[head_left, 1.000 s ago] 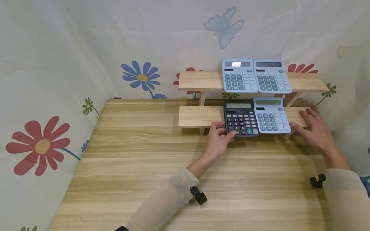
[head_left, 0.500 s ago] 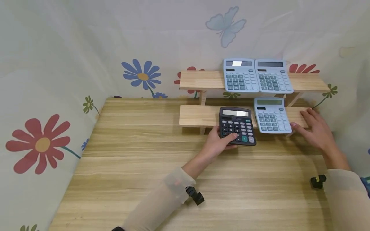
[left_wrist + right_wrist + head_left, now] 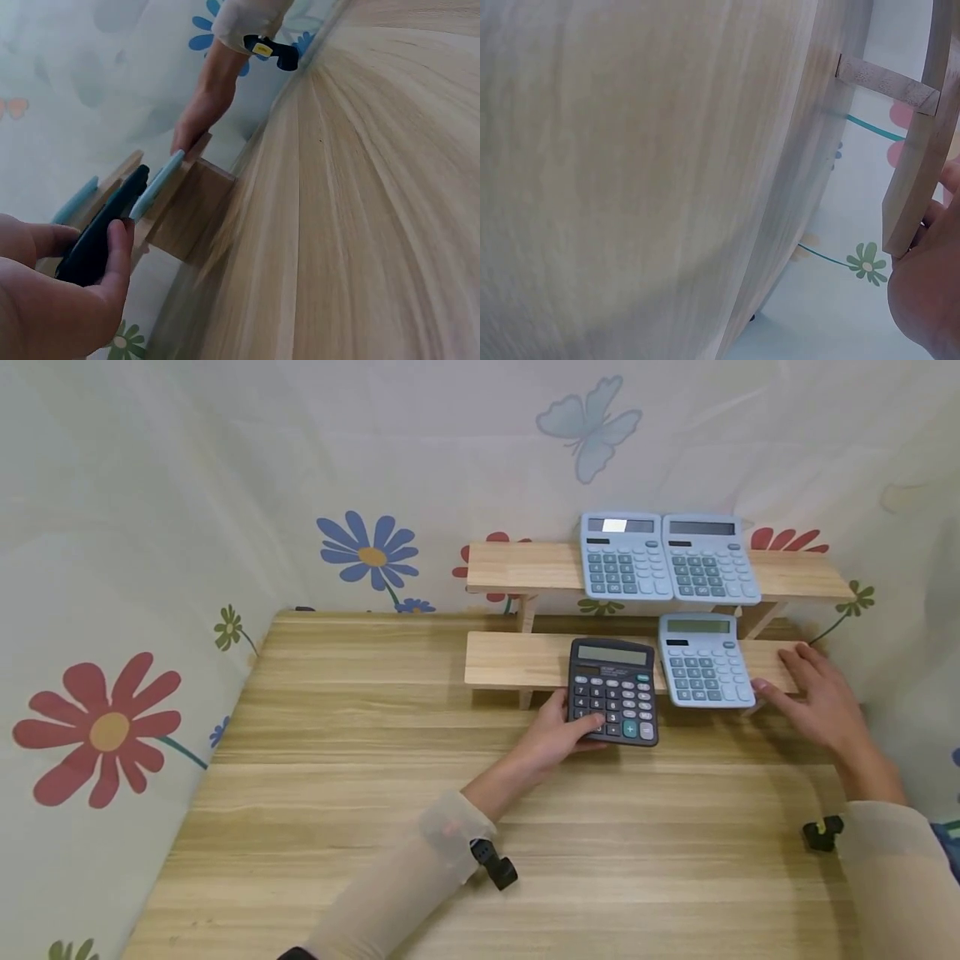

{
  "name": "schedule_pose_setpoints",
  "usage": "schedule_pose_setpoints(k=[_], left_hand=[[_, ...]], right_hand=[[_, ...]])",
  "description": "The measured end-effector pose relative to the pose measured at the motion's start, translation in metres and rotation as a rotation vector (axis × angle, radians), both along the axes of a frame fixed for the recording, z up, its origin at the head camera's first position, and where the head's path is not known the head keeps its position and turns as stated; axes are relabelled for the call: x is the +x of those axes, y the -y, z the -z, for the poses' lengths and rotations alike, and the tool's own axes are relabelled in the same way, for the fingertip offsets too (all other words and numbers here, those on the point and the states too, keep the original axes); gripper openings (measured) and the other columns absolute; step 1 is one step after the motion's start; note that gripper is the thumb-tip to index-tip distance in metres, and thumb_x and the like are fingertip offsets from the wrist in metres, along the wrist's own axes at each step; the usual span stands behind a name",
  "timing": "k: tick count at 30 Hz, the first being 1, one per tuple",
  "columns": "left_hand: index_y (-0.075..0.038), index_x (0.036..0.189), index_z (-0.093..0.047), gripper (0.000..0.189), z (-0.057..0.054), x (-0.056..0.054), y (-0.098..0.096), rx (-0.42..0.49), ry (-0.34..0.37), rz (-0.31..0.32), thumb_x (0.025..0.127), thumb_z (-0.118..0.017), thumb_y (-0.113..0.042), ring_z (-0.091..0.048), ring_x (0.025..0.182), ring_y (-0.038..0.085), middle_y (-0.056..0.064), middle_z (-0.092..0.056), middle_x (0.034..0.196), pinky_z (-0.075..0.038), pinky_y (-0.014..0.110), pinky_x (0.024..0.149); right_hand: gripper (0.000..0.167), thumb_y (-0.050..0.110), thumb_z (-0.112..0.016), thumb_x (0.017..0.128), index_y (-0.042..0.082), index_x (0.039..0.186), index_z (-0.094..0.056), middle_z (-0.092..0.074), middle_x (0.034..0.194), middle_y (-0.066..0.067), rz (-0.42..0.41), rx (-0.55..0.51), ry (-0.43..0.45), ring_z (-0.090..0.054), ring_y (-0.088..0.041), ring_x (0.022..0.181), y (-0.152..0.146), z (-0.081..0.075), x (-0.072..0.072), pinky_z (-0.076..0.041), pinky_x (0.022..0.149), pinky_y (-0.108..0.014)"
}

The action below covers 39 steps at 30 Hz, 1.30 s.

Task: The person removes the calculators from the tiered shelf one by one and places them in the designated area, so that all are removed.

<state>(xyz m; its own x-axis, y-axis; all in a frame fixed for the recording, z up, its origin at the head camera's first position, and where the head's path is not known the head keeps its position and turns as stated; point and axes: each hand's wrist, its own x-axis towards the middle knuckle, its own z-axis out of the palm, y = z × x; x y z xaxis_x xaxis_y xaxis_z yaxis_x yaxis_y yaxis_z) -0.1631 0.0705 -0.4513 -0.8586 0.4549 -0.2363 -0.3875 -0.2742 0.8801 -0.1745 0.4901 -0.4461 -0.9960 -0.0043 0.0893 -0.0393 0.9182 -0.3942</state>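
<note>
My left hand (image 3: 557,732) grips a black calculator (image 3: 612,697) by its lower left side, thumb across the keys and fingers behind. It is held in front of the lower wooden shelf (image 3: 517,660), tilted; the left wrist view shows the black calculator (image 3: 105,229) edge-on between thumb and fingers. My right hand (image 3: 825,702) rests on the right end of that shelf. Its thumb tip is at the lower right edge of a light blue calculator (image 3: 705,660) leaning there. In the right wrist view, the right hand (image 3: 934,285) is partly cut off beside the shelf end.
Two more light blue calculators, a left one (image 3: 626,557) and a right one (image 3: 711,558), lean side by side on the upper shelf (image 3: 525,567). The shelf rack stands on a wood-grain table (image 3: 337,760), before a flower-print cloth (image 3: 450,443).
My left hand has taken the black calculator off the lower shelf, moving it toward me and slightly left, away from the light blue one. My right hand has stayed in place.
</note>
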Motion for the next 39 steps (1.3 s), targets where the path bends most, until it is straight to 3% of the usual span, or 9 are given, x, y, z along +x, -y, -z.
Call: schedule_pose_setpoints(k=[6,13,18,21,27,32,39], left_hand=[[-0.007,0.151,-0.042,0.053,0.003,-0.001,0.012,0.010,-0.042,0.067,0.104,-0.065,0.002,-0.071,0.117,0.031,0.015,-0.068,0.129,-0.062,0.041,0.097],[-0.005,0.150,-0.042,0.053,-0.002,-0.004,0.038,-0.054,-0.079,0.156,0.104,-0.068,-0.005,-0.072,0.116,0.029,0.015,-0.069,0.129,-0.055,0.052,0.107],[-0.006,0.152,-0.040,0.053,-0.010,-0.007,0.061,-0.059,-0.133,0.184,0.105,-0.066,-0.007,-0.071,0.118,0.030,0.017,-0.068,0.134,-0.058,0.047,0.103],[-0.007,0.153,-0.039,0.053,-0.017,-0.009,0.078,-0.072,-0.177,0.181,0.107,-0.065,-0.008,-0.070,0.121,0.030,0.019,-0.066,0.137,-0.059,0.044,0.102],[-0.011,0.156,-0.035,0.055,-0.028,-0.012,0.117,-0.086,-0.176,0.149,0.108,-0.063,-0.012,-0.067,0.127,0.032,0.019,-0.062,0.143,-0.050,0.054,0.113],[-0.015,0.160,-0.032,0.059,-0.035,-0.013,0.150,-0.102,-0.155,0.090,0.109,-0.062,-0.013,-0.065,0.129,0.031,0.019,-0.059,0.146,-0.049,0.052,0.115],[-0.010,0.159,-0.032,0.056,-0.043,-0.012,0.182,-0.097,-0.164,0.000,0.109,-0.059,-0.007,-0.067,0.125,0.032,0.022,-0.059,0.146,-0.047,0.056,0.114]], right_hand=[[0.084,0.048,-0.050,0.108,-0.006,0.165,-0.020,-0.007,0.171,-0.033,-0.001,0.015,-0.001,-0.006,-0.057,0.156,0.000,0.001,-0.001,-0.008,0.123,-0.076],[0.085,0.049,-0.049,0.108,-0.004,0.165,-0.017,-0.005,0.172,-0.032,-0.004,0.009,0.024,-0.003,-0.056,0.157,0.000,-0.002,0.002,-0.008,0.121,-0.079],[0.086,0.051,-0.050,0.107,-0.004,0.165,-0.017,-0.006,0.172,-0.033,-0.007,0.014,0.038,-0.004,-0.057,0.156,0.001,-0.004,0.001,-0.010,0.119,-0.080],[0.087,0.051,-0.049,0.107,-0.005,0.165,-0.017,-0.006,0.171,-0.034,-0.009,0.021,0.044,-0.005,-0.058,0.156,0.001,-0.005,0.000,-0.012,0.118,-0.081],[0.087,0.052,-0.049,0.107,-0.004,0.165,-0.017,-0.005,0.171,-0.034,-0.002,0.025,0.043,-0.004,-0.058,0.155,0.001,-0.006,0.000,-0.011,0.118,-0.081],[0.088,0.052,-0.049,0.107,-0.004,0.165,-0.017,-0.005,0.171,-0.034,-0.002,0.020,0.041,-0.005,-0.059,0.155,0.004,-0.009,0.000,-0.010,0.119,-0.081],[0.087,0.052,-0.050,0.106,-0.005,0.165,-0.019,-0.010,0.169,-0.036,-0.008,0.036,0.039,-0.008,-0.061,0.153,0.001,-0.008,0.002,-0.012,0.118,-0.081]])
